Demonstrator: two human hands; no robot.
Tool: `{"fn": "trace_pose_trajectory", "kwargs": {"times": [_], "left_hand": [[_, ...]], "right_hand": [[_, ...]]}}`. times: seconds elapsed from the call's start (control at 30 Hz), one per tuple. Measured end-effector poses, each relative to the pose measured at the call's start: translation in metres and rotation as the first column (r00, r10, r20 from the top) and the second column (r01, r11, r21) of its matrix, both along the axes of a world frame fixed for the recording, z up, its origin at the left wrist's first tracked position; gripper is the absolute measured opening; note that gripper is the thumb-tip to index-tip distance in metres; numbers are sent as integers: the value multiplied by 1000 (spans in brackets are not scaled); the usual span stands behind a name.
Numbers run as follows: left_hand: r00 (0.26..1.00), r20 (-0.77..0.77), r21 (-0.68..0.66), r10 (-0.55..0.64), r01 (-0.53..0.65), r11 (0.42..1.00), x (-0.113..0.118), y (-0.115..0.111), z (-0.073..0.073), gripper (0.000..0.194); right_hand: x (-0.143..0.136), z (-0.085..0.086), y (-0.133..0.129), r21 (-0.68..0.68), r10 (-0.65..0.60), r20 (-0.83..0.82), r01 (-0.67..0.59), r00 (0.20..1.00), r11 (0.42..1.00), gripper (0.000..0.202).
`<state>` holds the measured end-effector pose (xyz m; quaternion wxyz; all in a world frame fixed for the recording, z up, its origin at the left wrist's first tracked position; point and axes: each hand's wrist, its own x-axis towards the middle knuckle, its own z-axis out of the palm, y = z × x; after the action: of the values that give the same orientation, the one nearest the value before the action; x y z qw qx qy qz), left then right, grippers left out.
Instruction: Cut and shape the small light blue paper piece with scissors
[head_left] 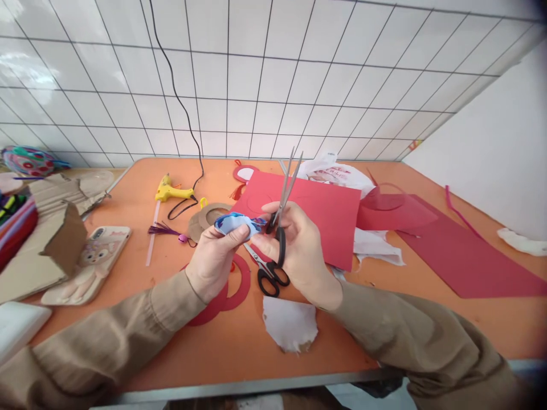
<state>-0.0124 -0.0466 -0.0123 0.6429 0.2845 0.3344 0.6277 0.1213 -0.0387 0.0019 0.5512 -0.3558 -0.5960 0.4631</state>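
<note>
My left hand (212, 263) pinches a small light-blue and dark-blue piece (239, 224) that looks like layered cloth or paper. A pair of scissors (287, 191) with black handles is in my right hand (304, 250), blades pointing up and away, slightly apart. My right thumb and fingertips are close to the right end of the blue piece; whether they touch it I cannot tell. Below the hands a second pair of scissors (270, 277) lies on the table. Next to it are red paper rings (239, 287) and a ragged white scrap (290, 323).
A yellow glue gun (173, 189) with its black cord (183, 108) stands at the back left. Red sheets (327, 216) and a plastic bag (337, 171) lie behind my hands. A phone (96, 256) and cardboard (47, 250) are at left on the orange table (205, 364).
</note>
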Motion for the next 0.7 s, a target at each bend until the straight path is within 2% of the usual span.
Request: {"fn": "trace_pose_trajectory", "kwargs": {"times": [0.2, 0.33, 0.57, 0.7], "left_hand": [[999, -45, 31, 8, -6, 1000, 2, -2, 1, 19], [998, -69, 1, 0, 0, 1000, 3, -4, 1, 18], [997, -59, -42, -44, 41, 998, 2, -6, 0, 16], [996, -54, -72, -71, 67, 995, 2, -7, 1, 16]], "right_hand": [[1, -3, 1, -124, 4, -25, -7, 1000, 992, 38], [-1, -6, 4, -187, 13, -73, -27, 997, 982, 39], [0, -5, 3, -174, 26, -54, -36, 998, 984, 38], [3, -5, 3, -103, 22, -17, -24, 1000, 994, 35]]}}
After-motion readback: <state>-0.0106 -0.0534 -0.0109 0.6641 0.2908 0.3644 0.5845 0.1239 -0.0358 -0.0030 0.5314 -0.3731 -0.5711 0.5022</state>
